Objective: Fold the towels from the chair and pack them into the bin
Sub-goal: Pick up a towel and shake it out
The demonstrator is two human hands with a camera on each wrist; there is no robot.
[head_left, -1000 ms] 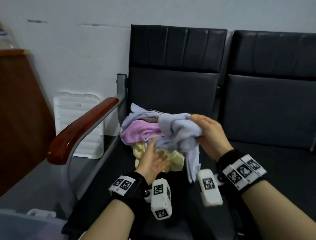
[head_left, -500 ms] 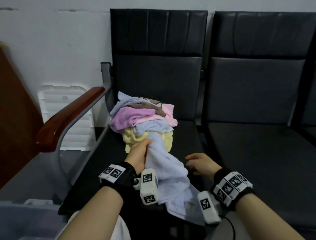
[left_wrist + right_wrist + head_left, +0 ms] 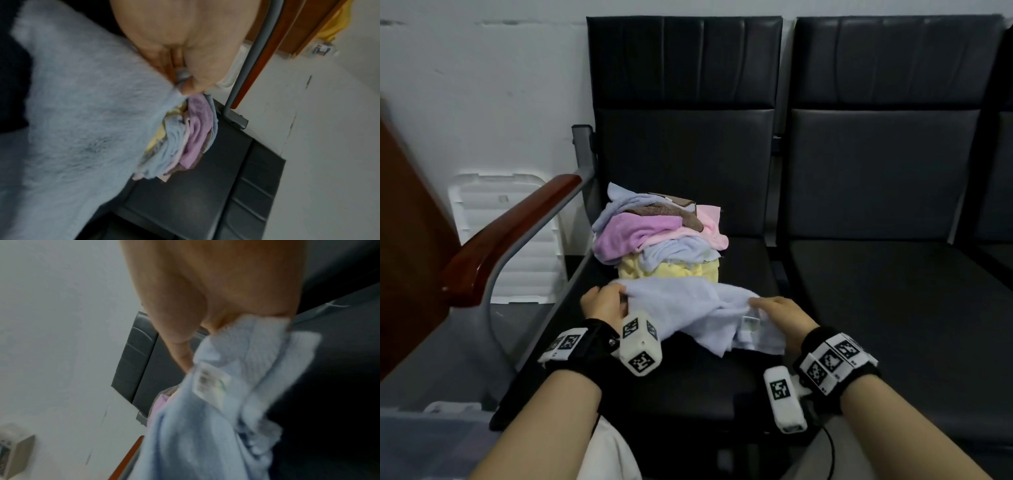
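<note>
A light blue towel (image 3: 688, 308) lies crumpled on the black chair seat (image 3: 688, 387), in front of a pile of towels (image 3: 654, 236) coloured purple, pink, brown, blue and yellow. My left hand (image 3: 602, 303) pinches the towel's left corner (image 3: 179, 84). My right hand (image 3: 780, 315) grips its right edge near a white label (image 3: 209, 386). The bin's pale lid corner (image 3: 424, 431) shows at the lower left.
A wooden armrest (image 3: 506, 236) on a grey metal frame borders the seat on the left. A second black seat (image 3: 893, 301) adjoins on the right. White foam packing (image 3: 493, 219) leans on the wall behind the armrest. A brown wooden panel (image 3: 404, 240) stands at far left.
The blue towel came off the pile and down onto the seat front. My right hand let go, then took its right edge; both hands now stretch it sideways.
</note>
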